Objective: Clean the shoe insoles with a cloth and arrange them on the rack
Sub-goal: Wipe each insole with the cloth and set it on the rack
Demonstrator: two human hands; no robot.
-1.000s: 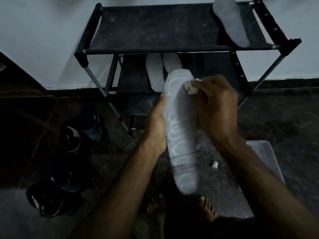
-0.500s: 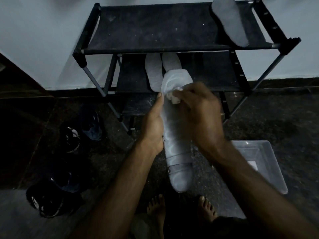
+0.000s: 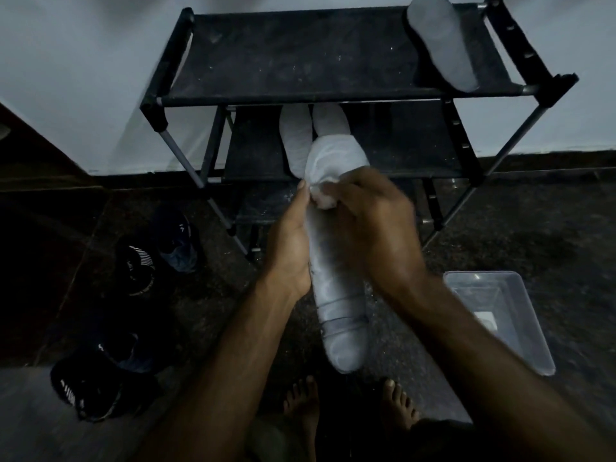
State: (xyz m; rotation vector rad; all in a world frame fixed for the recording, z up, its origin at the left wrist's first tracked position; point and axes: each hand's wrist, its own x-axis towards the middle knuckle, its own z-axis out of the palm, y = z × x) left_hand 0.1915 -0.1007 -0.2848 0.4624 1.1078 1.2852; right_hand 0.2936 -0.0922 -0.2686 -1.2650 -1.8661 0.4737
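A pale grey insole (image 3: pixel 336 295) stands lengthwise in front of me, toe end up. My left hand (image 3: pixel 290 251) holds it along its left edge, thumb reaching up near the toe. My right hand (image 3: pixel 373 228) grips a small white cloth (image 3: pixel 324 196) and presses it on the insole's upper part. A black rack (image 3: pixel 300 51) stands against the wall. One insole (image 3: pixel 441 45) lies on the right of its top shelf, and two insoles (image 3: pixel 300 135) lie side by side on the middle shelf.
A clear plastic tub (image 3: pixel 506 315) sits on the dark floor at the right. Dark shoes (image 3: pixel 156 248) and another pair (image 3: pixel 96 378) lie at the left. My bare feet (image 3: pixel 350 401) show at the bottom. A white wall rises behind the rack.
My right hand has carried the cloth from the insole's right edge leftward and down across its upper part. The insole has shifted slightly with my left hand.
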